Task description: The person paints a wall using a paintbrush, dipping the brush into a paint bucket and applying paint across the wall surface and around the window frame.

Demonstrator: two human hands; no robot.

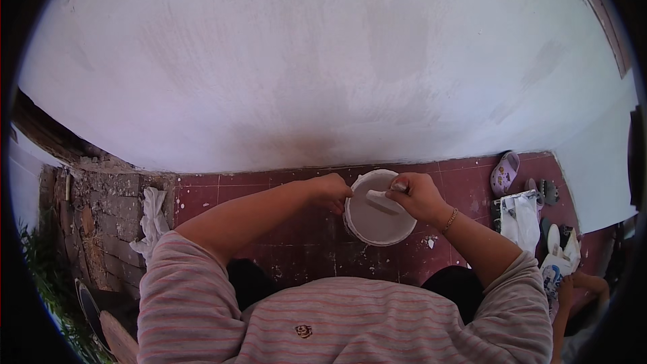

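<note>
In front of me a round bucket [412, 229] with a white-crusted rim holds greyish-white liquid that looks like paint. My left hand [329, 193] is at its left rim, fingers curled over the edge. My right hand [418, 196] grips a short, white-coated tool [377, 196] above the liquid. Part of that tool is hidden in the fist, so its exact kind cannot be told. A dark reflection or shadow lies on the liquid under it.
A patchy white wall [323, 60] rises beyond the paint-spotted red tile floor [303, 258]. At right are a lilac clog [504, 174], a white-draped box [519, 217], several shoes and another person's hand [566, 285]. A white cloth [153, 220] lies left, beside worn brick paving [119, 227].
</note>
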